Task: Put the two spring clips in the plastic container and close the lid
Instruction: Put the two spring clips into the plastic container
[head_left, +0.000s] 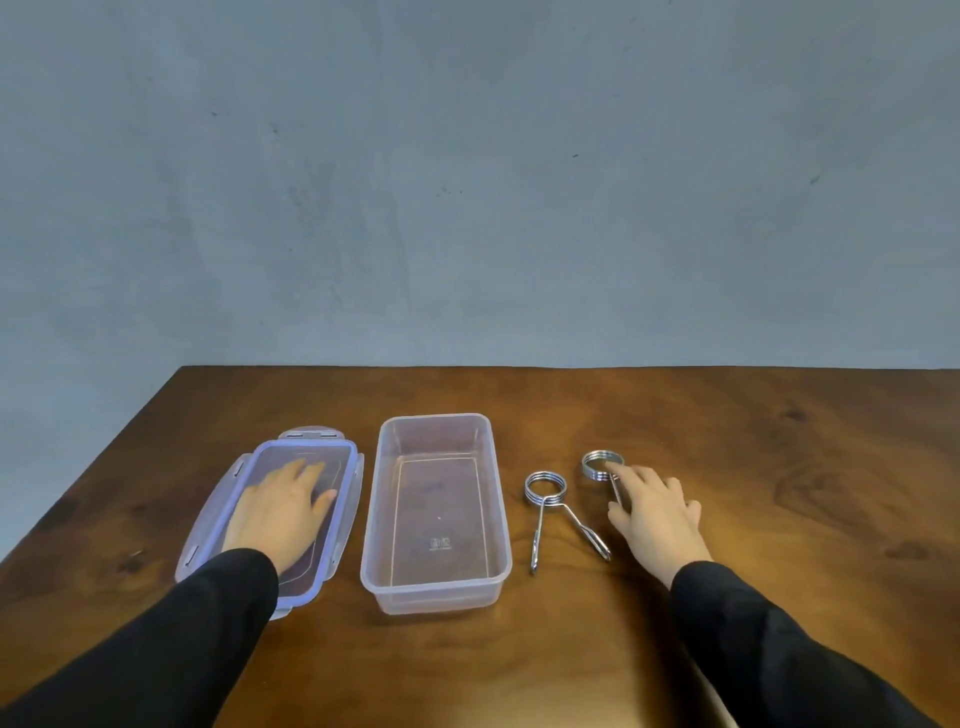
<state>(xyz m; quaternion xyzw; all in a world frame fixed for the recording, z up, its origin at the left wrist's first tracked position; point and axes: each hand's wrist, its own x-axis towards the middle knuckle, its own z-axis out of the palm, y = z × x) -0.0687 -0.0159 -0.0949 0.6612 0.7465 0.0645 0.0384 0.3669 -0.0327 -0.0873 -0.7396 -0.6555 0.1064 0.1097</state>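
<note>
The left hand (283, 506) lies flat, fingers spread, on the lid (270, 514) near the surface's (571, 665) left edge. The container (436, 512) sits open. One spring clip (545, 501) lies free beside it — the right hand (652, 512), loosely open, touches the other clip (601, 465).

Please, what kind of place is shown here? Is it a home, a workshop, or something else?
Probably a plain staged setup, not a lived-in room, though I cannot be sure. A bare wooden table stands against an unfinished grey wall, and only the task's items lie out: a plastic container, its lid and two spring clips.
</note>
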